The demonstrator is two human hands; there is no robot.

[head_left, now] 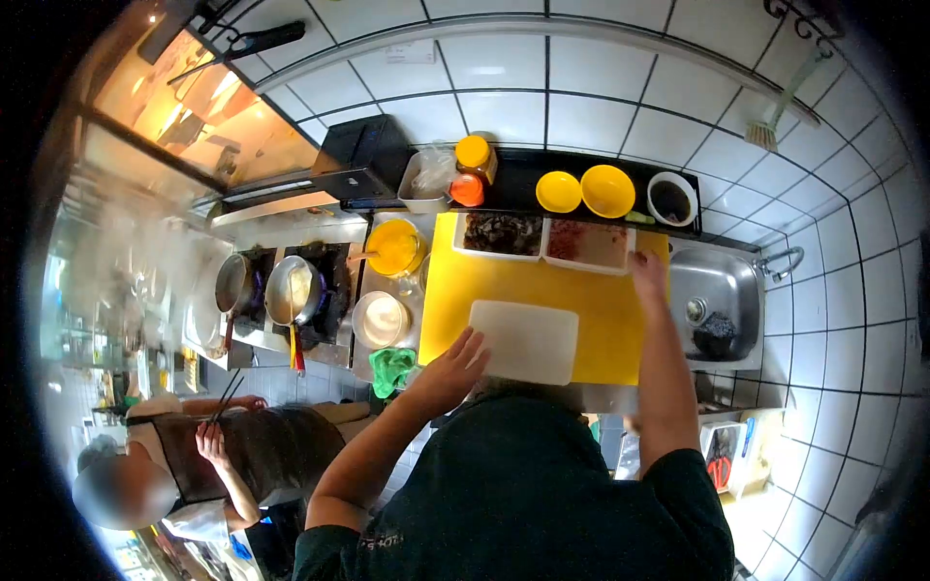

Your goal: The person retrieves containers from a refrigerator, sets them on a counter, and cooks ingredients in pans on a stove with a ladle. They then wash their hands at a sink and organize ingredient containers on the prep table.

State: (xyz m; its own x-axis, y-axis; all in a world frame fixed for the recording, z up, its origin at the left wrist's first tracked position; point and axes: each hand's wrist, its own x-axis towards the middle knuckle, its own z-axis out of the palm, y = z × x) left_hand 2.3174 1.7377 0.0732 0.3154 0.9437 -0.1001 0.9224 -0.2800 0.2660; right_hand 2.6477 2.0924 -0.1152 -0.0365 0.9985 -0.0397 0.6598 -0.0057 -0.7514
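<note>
A: Counts?
B: Two food trays [496, 257], upper centre of frame. One pale panel [525, 342], mid-frame, lying on one yellow board [448, 290]. Two yellow bowls [608, 191], upper centre-right. Two pans [231, 283], centre left. One co-worker [281, 445], lower left, had dark sticks [226, 397] in hand.
A: Grips? Anything hidden?
B: Left hand [453, 372]: fingers spread at panel's left edge, contact unclear. Right hand [650, 274]: fingers curled by right-hand tray's right end; couldn't tell if it pinched anything. Panel was lid or shallow tray, couldn't tell. Far left blurred.
A: Text?
B: Label [410, 51] on tile wall [501, 64], top centre-left: too small. Lettering [379, 540] on dark shirt [528, 484], bottom: illegible.
</note>
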